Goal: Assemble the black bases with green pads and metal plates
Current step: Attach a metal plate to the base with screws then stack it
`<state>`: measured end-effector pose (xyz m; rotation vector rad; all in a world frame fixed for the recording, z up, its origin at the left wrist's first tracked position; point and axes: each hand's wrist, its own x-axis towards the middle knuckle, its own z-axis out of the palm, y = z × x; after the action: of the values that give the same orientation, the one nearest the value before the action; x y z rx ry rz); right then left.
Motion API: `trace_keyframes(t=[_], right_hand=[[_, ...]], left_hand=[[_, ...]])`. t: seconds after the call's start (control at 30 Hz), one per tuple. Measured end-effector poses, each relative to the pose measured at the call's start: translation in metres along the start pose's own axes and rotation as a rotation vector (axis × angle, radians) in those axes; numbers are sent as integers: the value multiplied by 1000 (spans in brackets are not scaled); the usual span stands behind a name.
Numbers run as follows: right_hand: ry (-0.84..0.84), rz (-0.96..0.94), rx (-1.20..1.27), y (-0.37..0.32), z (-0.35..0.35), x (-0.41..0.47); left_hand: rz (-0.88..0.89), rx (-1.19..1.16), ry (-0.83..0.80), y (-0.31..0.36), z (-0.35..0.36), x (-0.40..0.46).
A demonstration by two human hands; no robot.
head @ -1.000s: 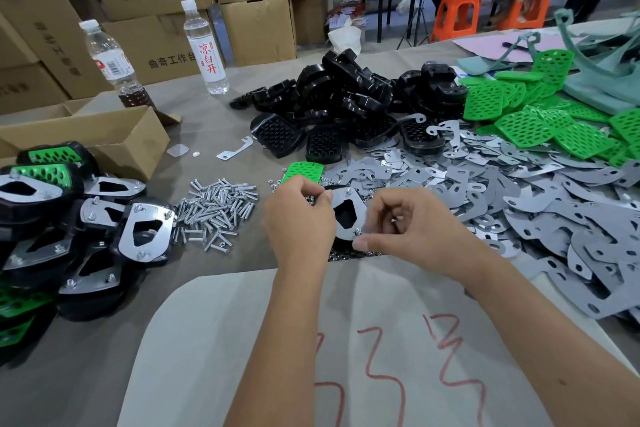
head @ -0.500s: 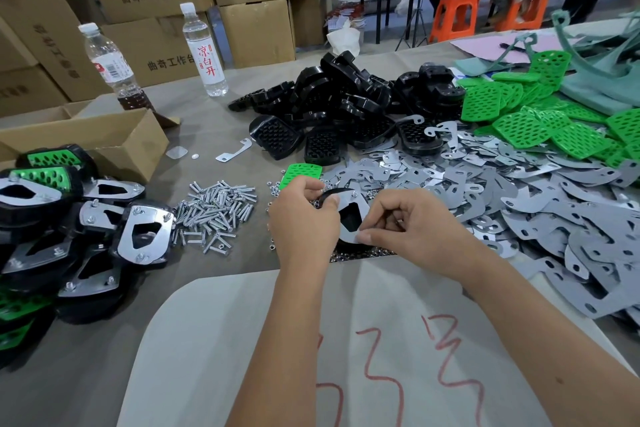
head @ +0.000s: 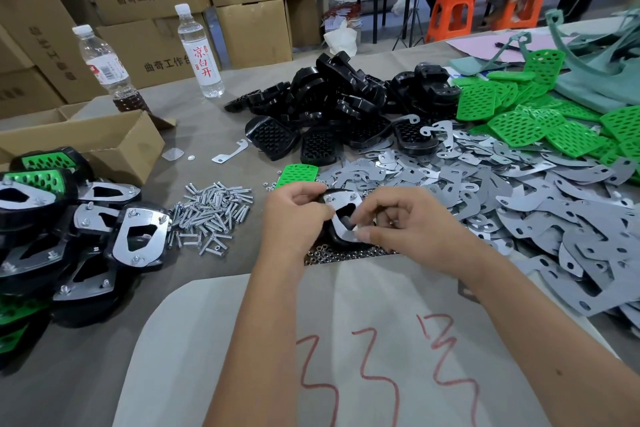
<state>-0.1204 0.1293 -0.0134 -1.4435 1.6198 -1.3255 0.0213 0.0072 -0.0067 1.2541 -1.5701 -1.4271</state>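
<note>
My left hand [head: 294, 211] grips a black base topped with a shiny metal plate [head: 341, 215] at the table's middle. My right hand [head: 398, 222] pinches the plate's near right edge, fingers curled over it. Two bolt ends stick up at the plate's far corners. A loose green pad [head: 298, 174] lies just behind my left hand. A pile of black bases [head: 332, 104] sits further back, green pads [head: 526, 114] at the far right, and grey metal plates [head: 519, 204] spread to the right. Small nuts [head: 343, 255] lie under my hands.
Finished assemblies [head: 69, 232] are heaped at the left beside a cardboard box [head: 86, 146]. A pile of bolts [head: 211, 213] lies left of my hands. Two water bottles [head: 201, 52] stand at the back. A white sheet with red marks [head: 346, 357] covers the near table.
Both hands have tilted the assembly and lifted it slightly, so the plate's far edge now faces up. My right fingers have shifted along the plate's near right edge.
</note>
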Motion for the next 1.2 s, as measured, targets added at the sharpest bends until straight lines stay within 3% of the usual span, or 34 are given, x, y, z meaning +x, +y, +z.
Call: trace_keyframes(t=[0.17, 0.33, 0.77, 0.9, 1.2], right_hand=[[85, -9, -86, 2, 7, 1], [-3, -29, -47, 0, 2, -1], [86, -25, -108, 1, 10, 0], [19, -75, -136, 0, 6, -1], [109, -90, -217, -1, 13, 2]], left_hand=[[-3, -28, -11, -1, 0, -1], [19, -3, 59, -3, 5, 1], [117, 149, 199, -4, 17, -3], [123, 144, 217, -3, 17, -5], [142, 213, 252, 0, 18, -9]])
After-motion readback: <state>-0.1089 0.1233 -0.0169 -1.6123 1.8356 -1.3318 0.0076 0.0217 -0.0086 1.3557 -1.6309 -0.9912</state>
